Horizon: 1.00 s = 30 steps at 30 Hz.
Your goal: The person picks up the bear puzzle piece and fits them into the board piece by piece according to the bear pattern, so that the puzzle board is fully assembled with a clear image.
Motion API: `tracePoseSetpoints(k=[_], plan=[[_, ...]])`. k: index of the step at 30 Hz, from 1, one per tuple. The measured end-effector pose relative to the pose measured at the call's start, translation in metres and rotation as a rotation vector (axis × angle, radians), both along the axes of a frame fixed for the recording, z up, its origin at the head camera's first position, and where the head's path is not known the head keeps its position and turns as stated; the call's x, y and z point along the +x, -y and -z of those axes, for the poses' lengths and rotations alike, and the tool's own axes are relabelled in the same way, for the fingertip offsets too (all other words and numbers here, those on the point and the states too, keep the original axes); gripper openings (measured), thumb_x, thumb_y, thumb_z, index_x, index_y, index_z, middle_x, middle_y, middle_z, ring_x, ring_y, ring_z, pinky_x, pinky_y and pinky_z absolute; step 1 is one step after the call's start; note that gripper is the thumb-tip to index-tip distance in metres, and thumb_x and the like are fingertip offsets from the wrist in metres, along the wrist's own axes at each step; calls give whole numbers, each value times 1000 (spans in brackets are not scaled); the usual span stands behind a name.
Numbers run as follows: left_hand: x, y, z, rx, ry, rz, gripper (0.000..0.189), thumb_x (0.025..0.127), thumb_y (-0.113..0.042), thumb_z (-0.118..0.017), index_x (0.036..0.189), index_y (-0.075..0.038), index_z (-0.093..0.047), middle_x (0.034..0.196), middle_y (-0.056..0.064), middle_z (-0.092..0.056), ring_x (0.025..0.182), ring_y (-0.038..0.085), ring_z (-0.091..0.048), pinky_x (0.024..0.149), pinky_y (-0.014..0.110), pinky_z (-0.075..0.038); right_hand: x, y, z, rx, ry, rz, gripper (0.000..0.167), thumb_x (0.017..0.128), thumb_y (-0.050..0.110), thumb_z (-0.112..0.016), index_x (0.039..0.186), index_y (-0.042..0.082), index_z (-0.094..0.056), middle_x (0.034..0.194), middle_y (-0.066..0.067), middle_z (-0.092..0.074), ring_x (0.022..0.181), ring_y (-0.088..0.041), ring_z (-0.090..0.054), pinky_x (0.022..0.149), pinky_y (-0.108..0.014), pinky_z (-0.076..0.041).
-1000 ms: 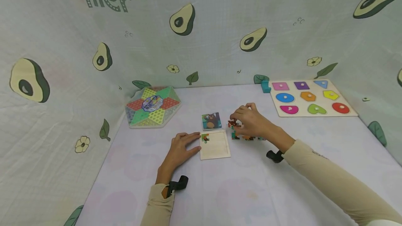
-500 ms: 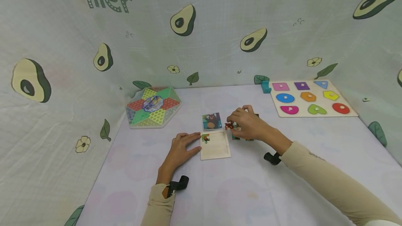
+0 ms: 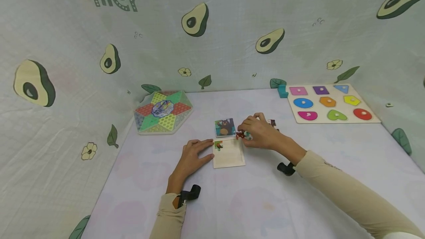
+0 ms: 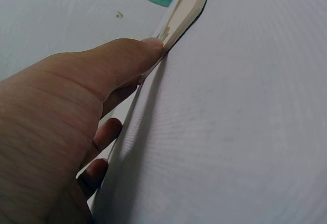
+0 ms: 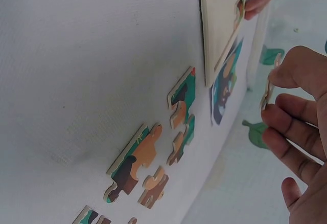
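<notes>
Puzzle piece point(image 3: 239, 135), one, is pinched between thumb and fingertips of the right hand point(image 3: 262, 132), near the upper right corner of a single wooden tray point(image 3: 229, 158). One seated piece point(image 3: 218, 145) lies in that tray's upper left corner. At least six loose pieces point(image 5: 145, 150) lie on the table point(image 3: 259, 194); the right hand blocks most from the head view. The left hand point(image 3: 190, 159), thumb and fingers spread, touches the tray's left edge. Beyond: one bear card point(image 3: 225, 127), one hexagonal box point(image 3: 164, 113), one teal block point(image 3: 283, 91), one board point(image 3: 322, 113) with nine shapes point(image 3: 328, 101)

Avocado-print cloth backdrop point(image 3: 232, 62), pale table cover point(image 3: 232, 198)
</notes>
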<state>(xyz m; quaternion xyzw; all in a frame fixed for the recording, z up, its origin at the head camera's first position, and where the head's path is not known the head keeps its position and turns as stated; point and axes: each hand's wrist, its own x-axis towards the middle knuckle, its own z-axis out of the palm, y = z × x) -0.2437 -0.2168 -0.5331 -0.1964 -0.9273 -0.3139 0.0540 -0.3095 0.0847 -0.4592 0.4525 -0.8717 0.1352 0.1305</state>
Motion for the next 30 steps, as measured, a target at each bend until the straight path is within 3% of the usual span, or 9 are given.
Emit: tracePoseSetpoints(k=[13,30], plan=[[-1,1,2,-5,2,-2,47,92,-37,-74,135,-20,-66,142,-7,-57,124,29,-46,99,54,-32,2,7,7,-25,-33,-57,25,79,18,-80,102,11,-73,99,-2,-69,93,-22,-59,89,-54,-34],[-1,1,0,-4,9,9,48,92,-37,-73,136,-19,-65,144,-5,-56,124,30,-46,98,55,-32,3,20,9,-11,-20,-56,22,80,19,-79,101,13,-73,96,0,-69,93,-21,-58,90,-54,-35]])
